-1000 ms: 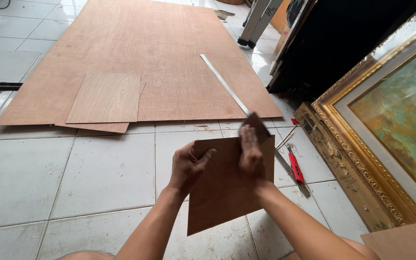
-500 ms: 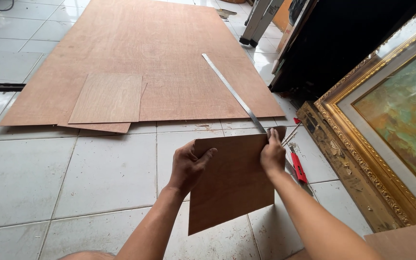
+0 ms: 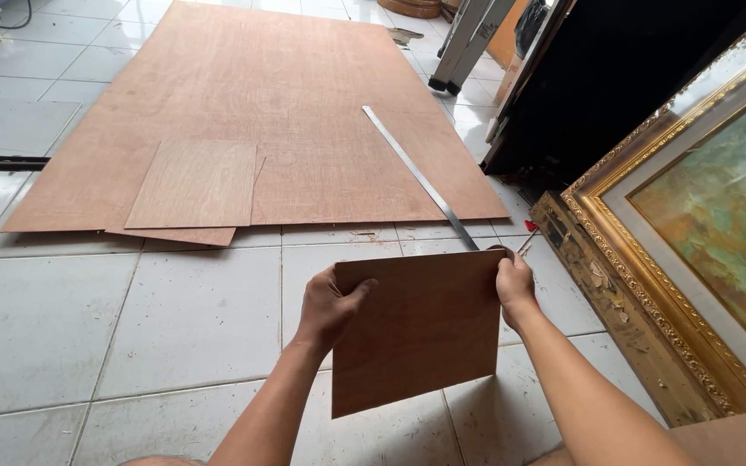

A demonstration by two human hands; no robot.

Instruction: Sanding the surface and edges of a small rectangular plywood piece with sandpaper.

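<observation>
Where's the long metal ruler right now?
In the head view the metal ruler lies diagonally on the right part of the big plywood sheet, its near end running onto the tiles just above the right hand.

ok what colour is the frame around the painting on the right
Gold, on the ornate carved picture frame, clearest in the head view.

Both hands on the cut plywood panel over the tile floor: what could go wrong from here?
1. The left hand and right hand grip only the top corners of the thin brown plywood panel; it may flex or slip, and bare skin on cut edges risks splinters.
2. The long flat metal ruler lies just beyond the panel, half off the large plywood sheet; a swing could knock it.
3. The ornate gold picture frame stands close on the right; a panel corner could scratch it.
</observation>
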